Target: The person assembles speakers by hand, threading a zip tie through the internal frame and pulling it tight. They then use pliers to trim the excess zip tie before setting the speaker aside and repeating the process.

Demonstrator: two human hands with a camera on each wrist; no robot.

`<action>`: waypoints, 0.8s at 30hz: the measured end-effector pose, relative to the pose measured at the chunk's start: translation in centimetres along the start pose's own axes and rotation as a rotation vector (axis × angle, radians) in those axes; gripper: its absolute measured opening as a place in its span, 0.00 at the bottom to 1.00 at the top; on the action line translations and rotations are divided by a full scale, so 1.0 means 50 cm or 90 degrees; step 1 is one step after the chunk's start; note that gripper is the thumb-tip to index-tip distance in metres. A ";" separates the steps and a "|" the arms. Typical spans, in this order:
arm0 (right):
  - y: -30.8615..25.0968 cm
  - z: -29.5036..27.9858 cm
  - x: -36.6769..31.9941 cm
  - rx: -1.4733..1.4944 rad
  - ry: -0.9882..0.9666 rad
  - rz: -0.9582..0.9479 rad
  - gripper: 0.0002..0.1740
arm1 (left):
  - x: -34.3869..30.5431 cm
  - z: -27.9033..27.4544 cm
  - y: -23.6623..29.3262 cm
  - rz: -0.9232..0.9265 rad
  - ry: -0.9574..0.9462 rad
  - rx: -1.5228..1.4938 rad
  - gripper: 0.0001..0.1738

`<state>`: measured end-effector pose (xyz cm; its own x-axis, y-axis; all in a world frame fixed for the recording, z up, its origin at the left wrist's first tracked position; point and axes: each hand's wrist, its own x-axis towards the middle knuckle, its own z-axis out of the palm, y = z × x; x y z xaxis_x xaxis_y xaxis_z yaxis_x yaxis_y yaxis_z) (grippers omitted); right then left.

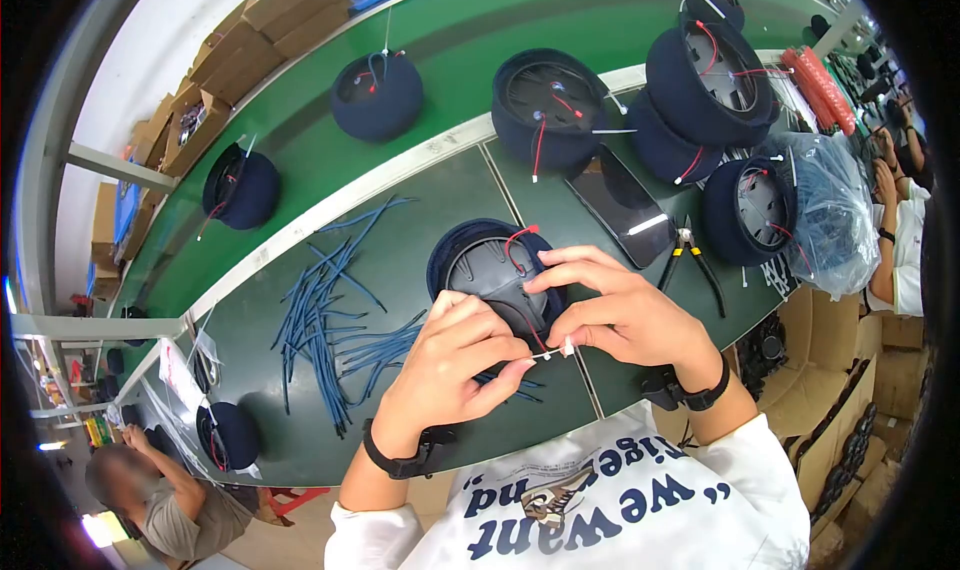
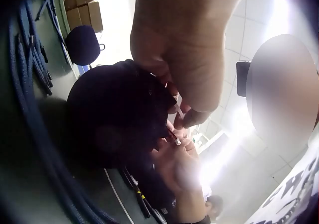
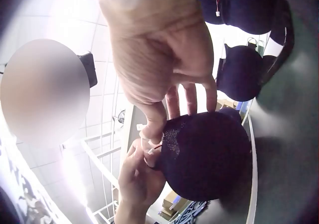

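Observation:
A navy fabric-covered round shell (image 1: 487,270) with a dark plastic inside and red wires lies on the bench, right in front of both hands. At its near edge, my left hand (image 1: 455,360) pinches one end of a thin white cable tie (image 1: 545,355) between thumb and forefinger. My right hand (image 1: 630,315) pinches the same tie near its blocky head, its other fingers spread over the shell's rim. A small white connector (image 2: 178,142) on a red wire shows beside the fingertips in the left wrist view.
Blue cords (image 1: 320,320) lie loose to the left. Past the right hand are a phone (image 1: 622,205), yellow-and-black cutters (image 1: 690,260) and white ties (image 1: 777,276). More navy shells (image 1: 545,110) stand behind and at right, near a plastic bag (image 1: 835,210). Other people sit on both sides.

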<state>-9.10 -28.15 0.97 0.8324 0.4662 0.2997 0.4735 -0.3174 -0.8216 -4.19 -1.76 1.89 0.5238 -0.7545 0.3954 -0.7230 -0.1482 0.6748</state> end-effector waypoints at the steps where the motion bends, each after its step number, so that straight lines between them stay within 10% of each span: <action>1: -0.002 -0.001 0.002 -0.005 -0.006 0.001 0.06 | -0.001 -0.002 -0.001 0.002 -0.003 -0.003 0.07; 15: -0.006 0.011 0.005 -0.028 0.059 -0.038 0.13 | -0.006 -0.014 -0.004 -0.014 -0.001 -0.019 0.09; 21: -0.057 0.066 -0.073 0.386 0.185 0.344 0.11 | -0.009 -0.009 -0.004 0.023 0.051 0.008 0.12; 24: -0.079 0.126 -0.055 0.572 0.264 0.331 0.10 | -0.013 -0.006 -0.002 0.037 0.040 0.019 0.16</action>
<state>-15.07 -22.95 0.32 0.9797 0.0850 -0.1816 -0.2005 0.3964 -0.8959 -4.33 -1.07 1.74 0.5069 -0.7206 0.4732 -0.7661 -0.1249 0.6305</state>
